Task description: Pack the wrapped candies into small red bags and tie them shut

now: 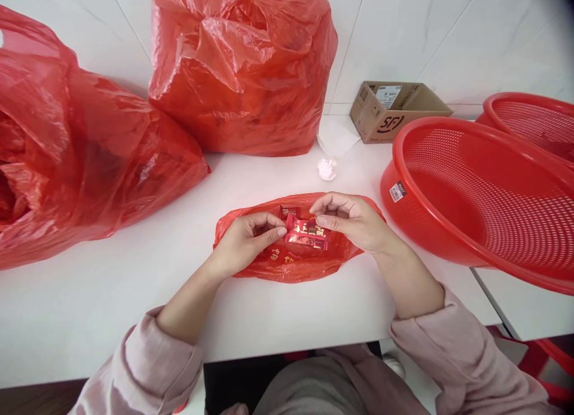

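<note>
A small red sachet [307,233] with gold lettering is held over a low, open red plastic bag [291,272] on the white table. My left hand [244,238] pinches the sachet's left end between thumb and fingers. Over the sachet's right end, my right hand [354,220] has its thumb apart from its bent fingers. Whether that thumb touches the wrapper I cannot tell. Behind the held one, another dark red packet [289,211] lies in the bag, and more gold print shows below my left hand.
Two large stuffed red plastic bags [242,74] stand at the back and left. A crumpled white tissue [327,169] lies beyond the small bag. At the back right is an open cardboard box [381,123]. Red perforated baskets [430,223] fill the right side.
</note>
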Motion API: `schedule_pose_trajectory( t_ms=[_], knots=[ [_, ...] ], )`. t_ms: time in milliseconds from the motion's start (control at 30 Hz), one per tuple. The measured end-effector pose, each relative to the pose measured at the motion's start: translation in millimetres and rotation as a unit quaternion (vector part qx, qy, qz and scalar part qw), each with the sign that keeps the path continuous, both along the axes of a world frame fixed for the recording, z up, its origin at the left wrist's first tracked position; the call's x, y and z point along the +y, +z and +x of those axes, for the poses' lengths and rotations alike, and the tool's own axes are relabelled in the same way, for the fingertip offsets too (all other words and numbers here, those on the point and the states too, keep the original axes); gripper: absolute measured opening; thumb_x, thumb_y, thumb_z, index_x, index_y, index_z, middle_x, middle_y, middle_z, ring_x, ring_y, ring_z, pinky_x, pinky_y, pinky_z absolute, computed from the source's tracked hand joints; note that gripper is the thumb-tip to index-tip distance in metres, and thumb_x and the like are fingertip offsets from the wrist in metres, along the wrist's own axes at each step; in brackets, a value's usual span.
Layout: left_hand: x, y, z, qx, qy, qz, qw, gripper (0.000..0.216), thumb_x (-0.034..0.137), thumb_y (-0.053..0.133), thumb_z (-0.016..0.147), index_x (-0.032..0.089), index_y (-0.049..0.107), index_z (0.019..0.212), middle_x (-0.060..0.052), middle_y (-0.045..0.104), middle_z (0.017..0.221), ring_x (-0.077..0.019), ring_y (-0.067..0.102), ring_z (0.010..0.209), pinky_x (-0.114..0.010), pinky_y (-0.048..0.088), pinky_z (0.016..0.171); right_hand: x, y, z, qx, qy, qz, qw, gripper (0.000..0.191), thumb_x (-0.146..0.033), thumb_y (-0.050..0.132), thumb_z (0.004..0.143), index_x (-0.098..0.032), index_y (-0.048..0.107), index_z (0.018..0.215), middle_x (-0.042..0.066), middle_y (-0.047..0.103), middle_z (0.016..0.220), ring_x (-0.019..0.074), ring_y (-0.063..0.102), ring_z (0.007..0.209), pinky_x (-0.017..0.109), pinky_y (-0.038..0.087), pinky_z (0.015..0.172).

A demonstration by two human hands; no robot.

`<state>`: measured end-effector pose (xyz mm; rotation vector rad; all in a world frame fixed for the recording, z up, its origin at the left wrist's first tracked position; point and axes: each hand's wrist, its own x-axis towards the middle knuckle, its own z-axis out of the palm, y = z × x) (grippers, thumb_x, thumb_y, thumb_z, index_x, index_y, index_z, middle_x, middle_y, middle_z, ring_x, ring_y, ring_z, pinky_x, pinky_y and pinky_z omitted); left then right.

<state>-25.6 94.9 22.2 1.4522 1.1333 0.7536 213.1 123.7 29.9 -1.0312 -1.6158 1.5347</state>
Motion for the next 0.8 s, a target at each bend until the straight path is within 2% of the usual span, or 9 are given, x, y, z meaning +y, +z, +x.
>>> schedule_pose_trajectory(
  t_ms=[167, 300, 400, 467, 533, 633, 733, 800],
  knots=[
    [-0.9, -0.1, -1.1, -0.027, -0.003, -0.009, 1.0, 0.027, 0.044, 0.062, 0.087, 0.018, 0.064, 0.083, 0.0, 0.058, 0.074, -0.0122, 0.053, 0.067, -0.024, 0.045, 0.064, -2.6, 0.1, -2.6, 0.061, 0.024, -0.011, 0.998, 0.023, -0.041, 0.068, 0.084, -0.021, 0.068, 0.097, 0.003, 0.067, 0.093, 0.0145, 0.064, 0.084, 0.028, 0.054, 0.076],
    [-3.1, -0.6, 1.4, -0.13, -0.05, -0.067, 0.988, 0.028, 0.047, 0.061, 0.087, 0.018, 0.058, 0.084, 0.001, 0.051, 0.072, -0.0116, 0.049, 0.064, -0.025, 0.045, 0.061, -9.5, -4.0, -15.4, 0.105, 0.088, 0.022, 0.99, 0.038, -0.036, 0.07, 0.084, -0.026, 0.062, 0.119, 0.006, 0.061, 0.124, 0.0209, 0.059, 0.114, 0.036, 0.051, 0.093],
    [-6.1, -0.1, 6.7, -0.123, -0.093, -0.067, 0.986, 0.029, 0.046, 0.066, 0.082, 0.018, 0.059, 0.078, -0.001, 0.056, 0.072, -0.0135, 0.052, 0.065, -0.027, 0.045, 0.061, -13.7, -9.8, -26.3, 0.09, 0.126, 0.064, 0.986, 0.03, -0.031, 0.073, 0.082, -0.024, 0.064, 0.11, 0.006, 0.057, 0.13, 0.022, 0.051, 0.126, 0.038, 0.045, 0.103],
    [-7.4, 0.6, 8.6, -0.094, -0.098, -0.046, 0.99, 0.026, 0.042, 0.068, 0.08, 0.017, 0.061, 0.074, -0.002, 0.06, 0.073, -0.0154, 0.055, 0.068, -0.029, 0.046, 0.064, -14.4, -12.0, -30.0, 0.091, 0.112, 0.067, 0.987, 0.02, -0.033, 0.073, 0.082, -0.021, 0.064, 0.096, 0.006, 0.061, 0.124, 0.0211, 0.056, 0.12, 0.038, 0.045, 0.102],
    [-7.3, 2.1, 7.4, -0.053, -0.07, -0.022, 0.996, 0.024, 0.04, 0.064, 0.084, 0.017, 0.064, 0.074, -0.001, 0.06, 0.07, -0.0153, 0.055, 0.067, -0.028, 0.047, 0.065, -13.0, -11.4, -29.6, 0.082, 0.07, 0.045, 0.993, 0.021, -0.037, 0.071, 0.083, -0.02, 0.063, 0.091, 0.006, 0.065, 0.112, 0.0191, 0.062, 0.105, 0.036, 0.049, 0.094],
    [-5.3, 6.7, 0.9, -0.023, -0.015, 0.0, 1.0, 0.024, 0.04, 0.058, 0.088, 0.018, 0.067, 0.089, -0.002, 0.063, 0.075, -0.0147, 0.056, 0.068, -0.027, 0.048, 0.064, -8.3, -6.5, -22.2, 0.026, 0.011, 0.029, 0.999, 0.025, -0.043, 0.069, 0.083, -0.019, 0.062, 0.086, 0.003, 0.065, 0.088, 0.0158, 0.061, 0.082, 0.03, 0.05, 0.078],
    [-3.7, 11.9, -5.1, -0.064, 0.001, -0.009, 0.998, 0.032, 0.038, 0.065, 0.084, 0.019, 0.064, 0.11, -0.005, 0.068, 0.097, -0.0164, 0.061, 0.079, -0.028, 0.052, 0.069, -4.1, -1.0, -12.7, -0.038, 0.021, 0.038, 0.998, 0.028, -0.045, 0.067, 0.083, -0.018, 0.06, 0.079, 0.001, 0.058, 0.078, 0.0134, 0.054, 0.071, 0.027, 0.046, 0.067],
    [-3.3, 13.2, -6.6, -0.069, 0.003, -0.012, 0.998, 0.03, 0.038, 0.068, 0.082, 0.018, 0.065, 0.104, -0.004, 0.068, 0.095, -0.0156, 0.061, 0.077, -0.027, 0.052, 0.07, -3.0, 1.6, -8.0, -0.066, 0.049, 0.045, 0.996, 0.03, -0.046, 0.063, 0.086, -0.018, 0.058, 0.076, -0.001, 0.053, 0.074, 0.0123, 0.049, 0.068, 0.025, 0.041, 0.063]
  ],
)
